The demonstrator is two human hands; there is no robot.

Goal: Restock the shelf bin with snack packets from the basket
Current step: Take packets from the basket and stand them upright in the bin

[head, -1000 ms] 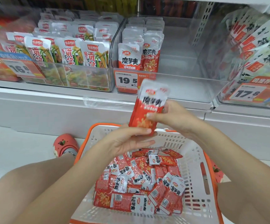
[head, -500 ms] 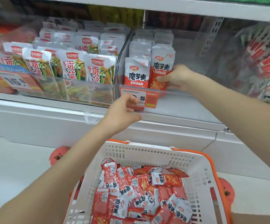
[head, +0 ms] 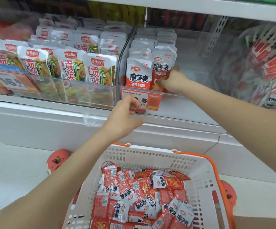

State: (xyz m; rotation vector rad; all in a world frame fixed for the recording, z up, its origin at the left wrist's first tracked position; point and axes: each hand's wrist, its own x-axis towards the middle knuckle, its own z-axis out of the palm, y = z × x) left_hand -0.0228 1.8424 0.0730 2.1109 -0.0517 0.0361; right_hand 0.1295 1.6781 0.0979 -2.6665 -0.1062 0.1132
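Right hand (head: 171, 81) reaches into the clear shelf bin (head: 191, 103) at about 1 o'clock from the frame's middle, fingers curled round a red-and-white snack packet (head: 161, 72). Packet stands upright at the front of the bin's right-hand row, touching the packet beside it on the left (same brand, same red lower half). More packets of the kind stand in two rows behind. The bin's right half shows bare floor.

Left hand (head: 125, 115) at dead centre, fingers loosely curled, holding nothing; its knuckles overlap the orange price tag (head: 148, 100) clipped to the bin's front edge. Whether the fingers touch the tag or the shelf rail, cannot tell.

Basket (head: 150, 156), white with orange handles, at 6 o'clock, below the shelf and between the forearms. Loose red snack packets (head: 142, 195) piled in it, lying flat and crossed over one another, some barcode-side up.

At 10 o'clock, a neighbouring bin (head: 64, 90) packed with upright white pouches printed with green stalks. At 3 o'clock, blurred red-and-white bags (head: 269, 63) leaning in another bin.

Two orange-red shoes (head: 57, 160) on the pale floor, one each side of the basket (the right one half hidden by the rim).
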